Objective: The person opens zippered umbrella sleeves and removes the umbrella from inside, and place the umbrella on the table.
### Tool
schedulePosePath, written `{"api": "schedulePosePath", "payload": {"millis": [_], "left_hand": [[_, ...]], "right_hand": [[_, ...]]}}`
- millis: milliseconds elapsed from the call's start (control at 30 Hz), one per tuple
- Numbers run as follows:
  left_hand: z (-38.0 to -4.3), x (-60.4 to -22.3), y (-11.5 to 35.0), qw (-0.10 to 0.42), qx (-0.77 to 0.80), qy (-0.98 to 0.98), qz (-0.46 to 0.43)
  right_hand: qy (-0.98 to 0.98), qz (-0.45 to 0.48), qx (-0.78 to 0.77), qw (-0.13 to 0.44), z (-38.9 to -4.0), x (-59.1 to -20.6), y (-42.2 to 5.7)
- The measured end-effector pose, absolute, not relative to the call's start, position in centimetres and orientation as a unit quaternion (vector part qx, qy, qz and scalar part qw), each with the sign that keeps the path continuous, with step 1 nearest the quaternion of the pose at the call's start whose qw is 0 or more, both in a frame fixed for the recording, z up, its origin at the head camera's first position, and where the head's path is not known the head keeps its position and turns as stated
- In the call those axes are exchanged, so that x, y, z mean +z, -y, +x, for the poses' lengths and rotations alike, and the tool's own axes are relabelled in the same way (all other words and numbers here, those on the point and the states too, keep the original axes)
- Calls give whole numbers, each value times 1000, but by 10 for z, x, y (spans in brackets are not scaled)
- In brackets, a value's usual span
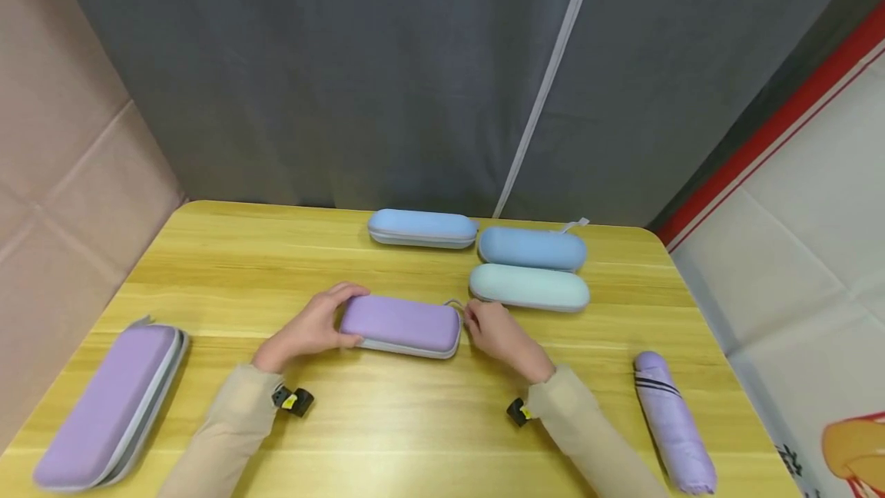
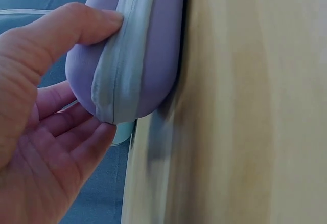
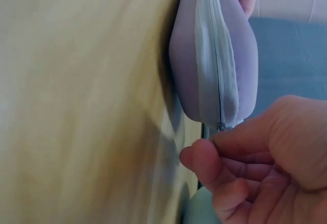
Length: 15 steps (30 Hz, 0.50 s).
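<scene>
A small purple zip case [image 1: 401,324] lies in the middle of the yellow wooden table [image 1: 429,421]. My left hand [image 1: 314,325] grips its left end, thumb on the near side and fingers over the far edge; the left wrist view shows the case end [image 2: 134,55] between thumb and fingers. My right hand [image 1: 494,329] is at the case's right end, with finger and thumb pinching the zip pull at the end of the grey zip [image 3: 220,81].
A larger purple case [image 1: 111,402] lies at the near left. Two blue cases [image 1: 422,227] [image 1: 532,247] and a mint case [image 1: 529,287] lie at the back. A folded purple umbrella [image 1: 674,421] lies near right. A grey curtain hangs behind.
</scene>
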<state>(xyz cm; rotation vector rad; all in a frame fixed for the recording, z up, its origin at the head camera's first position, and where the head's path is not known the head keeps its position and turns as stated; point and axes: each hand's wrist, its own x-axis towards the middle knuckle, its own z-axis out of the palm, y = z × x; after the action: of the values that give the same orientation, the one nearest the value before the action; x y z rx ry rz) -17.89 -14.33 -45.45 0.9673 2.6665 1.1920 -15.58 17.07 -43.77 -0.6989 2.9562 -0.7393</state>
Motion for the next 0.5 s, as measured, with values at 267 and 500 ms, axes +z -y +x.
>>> {"api": "schedulePosePath", "payload": {"millis": [267, 500], "left_hand": [[-168, -453, 144, 17, 377, -872, 312], [-161, -452, 143, -4, 357, -889, 288]], "right_hand": [[-949, -218, -226, -15, -139, -440, -167], [-941, -245, -236, -9, -126, -435, -162]]}}
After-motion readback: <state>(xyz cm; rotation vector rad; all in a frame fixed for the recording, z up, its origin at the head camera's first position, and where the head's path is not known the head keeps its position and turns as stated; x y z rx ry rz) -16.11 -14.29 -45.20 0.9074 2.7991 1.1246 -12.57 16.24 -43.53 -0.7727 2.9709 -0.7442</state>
